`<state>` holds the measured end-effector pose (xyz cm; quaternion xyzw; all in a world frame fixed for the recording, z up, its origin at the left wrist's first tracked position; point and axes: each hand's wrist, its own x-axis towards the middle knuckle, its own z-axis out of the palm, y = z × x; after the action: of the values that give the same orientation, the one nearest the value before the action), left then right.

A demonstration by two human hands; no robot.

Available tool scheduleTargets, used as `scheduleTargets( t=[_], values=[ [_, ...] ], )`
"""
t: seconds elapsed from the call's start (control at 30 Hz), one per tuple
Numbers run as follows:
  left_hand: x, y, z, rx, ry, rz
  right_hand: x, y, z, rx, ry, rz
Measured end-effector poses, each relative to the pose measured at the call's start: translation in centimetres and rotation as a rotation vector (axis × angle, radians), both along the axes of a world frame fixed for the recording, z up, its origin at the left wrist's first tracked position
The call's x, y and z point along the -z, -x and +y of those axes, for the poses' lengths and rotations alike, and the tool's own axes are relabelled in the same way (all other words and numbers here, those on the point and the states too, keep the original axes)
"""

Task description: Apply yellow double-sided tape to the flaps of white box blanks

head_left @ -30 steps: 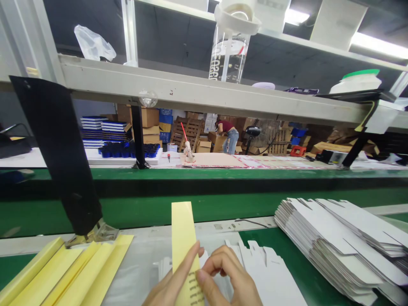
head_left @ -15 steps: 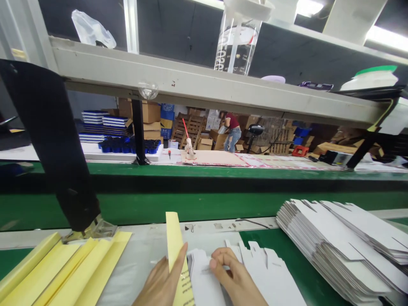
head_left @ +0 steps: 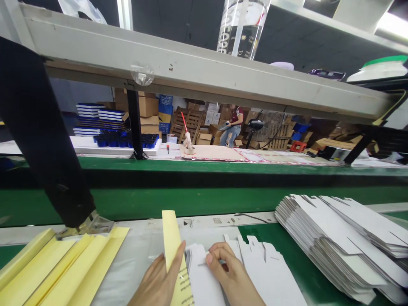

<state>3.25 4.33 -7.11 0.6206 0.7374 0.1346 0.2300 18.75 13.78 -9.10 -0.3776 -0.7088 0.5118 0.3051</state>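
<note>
A folded yellow paper strip (head_left: 174, 246) with printed lines stands between the thumb and fingers of my left hand (head_left: 159, 276). Right beside it lie folded white cardboard pieces (head_left: 204, 280). The fingers of my right hand (head_left: 228, 267) are pinched at the top of these pieces, the thumb and forefinger meeting on the cardboard. Further flat white carton blanks (head_left: 270, 272) lie to the right of my right hand. On the left, several folded yellow papers (head_left: 70, 267) rest near the table's edge.
A tall stack of white carton blanks (head_left: 338, 250) stands at the right. A black post (head_left: 47, 140) rises at the left under a grey shelf beam (head_left: 197, 63). Beyond the green conveyor (head_left: 191, 199) are blue items (head_left: 124, 140), boxes and a person (head_left: 234, 123) bending.
The view has tilted and shifted slightly, so the shelf sits higher and the stacks a little differently. Both hands keep nearly the same places and grips. The distant person has changed posture.
</note>
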Motion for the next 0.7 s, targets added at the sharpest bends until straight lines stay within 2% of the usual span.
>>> scheduleTargets(
  t=[0.13,0.33,0.5,0.7],
  values=[
    [0.3,0.0,-0.1,-0.008,-0.036,0.007,0.2,0.0,0.0,0.019,0.003,0.010],
    [0.6,0.2,-0.2,0.034,-0.046,0.042,-0.9,-0.2,-0.4,-0.015,0.057,0.022],
    [0.6,0.1,-0.3,0.017,-0.072,0.006,-1.1,-0.1,-0.5,-0.030,0.064,0.013],
    [1.7,0.5,-0.4,0.012,-0.125,-0.063,-1.3,-0.3,-0.4,-0.028,0.049,0.004]
  ],
)
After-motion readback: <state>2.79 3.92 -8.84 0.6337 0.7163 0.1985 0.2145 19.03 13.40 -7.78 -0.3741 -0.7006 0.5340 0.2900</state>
